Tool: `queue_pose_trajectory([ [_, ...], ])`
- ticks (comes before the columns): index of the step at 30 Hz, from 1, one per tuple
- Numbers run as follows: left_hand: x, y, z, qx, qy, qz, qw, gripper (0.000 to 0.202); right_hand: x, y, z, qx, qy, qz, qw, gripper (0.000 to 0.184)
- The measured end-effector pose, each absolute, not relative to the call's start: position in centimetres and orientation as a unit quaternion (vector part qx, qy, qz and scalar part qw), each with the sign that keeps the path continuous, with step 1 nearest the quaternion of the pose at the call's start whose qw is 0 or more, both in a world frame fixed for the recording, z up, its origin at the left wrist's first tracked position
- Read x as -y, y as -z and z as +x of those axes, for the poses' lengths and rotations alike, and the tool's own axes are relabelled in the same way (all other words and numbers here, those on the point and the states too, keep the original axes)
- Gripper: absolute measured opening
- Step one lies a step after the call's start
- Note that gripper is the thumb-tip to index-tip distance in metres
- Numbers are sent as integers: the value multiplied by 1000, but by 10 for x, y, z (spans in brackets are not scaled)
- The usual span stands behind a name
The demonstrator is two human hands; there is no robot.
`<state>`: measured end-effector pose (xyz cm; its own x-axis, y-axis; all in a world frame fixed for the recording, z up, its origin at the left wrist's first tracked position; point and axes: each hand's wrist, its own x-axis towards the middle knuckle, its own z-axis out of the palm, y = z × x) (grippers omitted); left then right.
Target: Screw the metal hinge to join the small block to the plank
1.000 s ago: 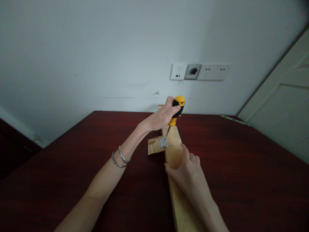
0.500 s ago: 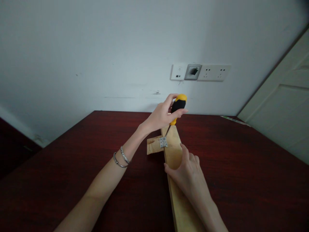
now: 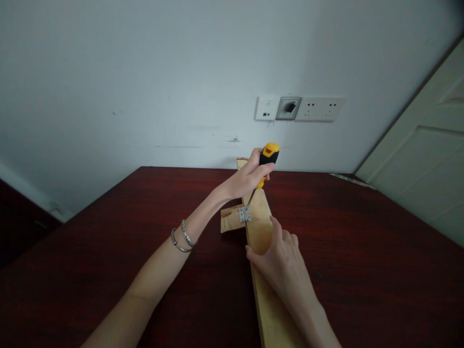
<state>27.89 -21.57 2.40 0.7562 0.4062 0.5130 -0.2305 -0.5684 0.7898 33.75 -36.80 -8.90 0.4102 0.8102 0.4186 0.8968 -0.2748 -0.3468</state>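
My left hand [image 3: 250,175] is wrapped round the yellow and black handle of a screwdriver [image 3: 270,153]. The screwdriver leans to the right, its shaft running down to a silver hinge [image 3: 245,214]. That hinge lies across the edge of a long wooden board [image 3: 259,232] and a short piece of wood [image 3: 232,220] sticking out to the left. My right hand [image 3: 281,251] grips the long board across its width, nearer to me than the hinge, thumb on the left edge and fingers on the right. The screw under the tip is too small to make out.
The boards rest on a dark red wooden table [image 3: 174,212] that meets a pale wall [image 3: 145,87]. Wall sockets [image 3: 319,108] are set above its back edge. A white panelled door [image 3: 431,150] stands at the right. A thin strip [image 3: 351,181] lies at the back right.
My left hand has turned about the screwdriver handle, its fingers and thumb now wrapped closer around it. The right hand and the boards have stayed nearly in place.
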Motion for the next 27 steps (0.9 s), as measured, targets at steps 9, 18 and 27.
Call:
queue_pose_trajectory([
  [9,210,-23,282,-38,-412,801,434,34,367,91,338,536,96,-794,270,79],
  [18,212,-21,287,-71,-424,795,428,39,367,88,337,530,73,-804,259,79],
  [27,207,-27,280,-22,-352,810,468,34,367,89,338,531,74,-801,266,77],
])
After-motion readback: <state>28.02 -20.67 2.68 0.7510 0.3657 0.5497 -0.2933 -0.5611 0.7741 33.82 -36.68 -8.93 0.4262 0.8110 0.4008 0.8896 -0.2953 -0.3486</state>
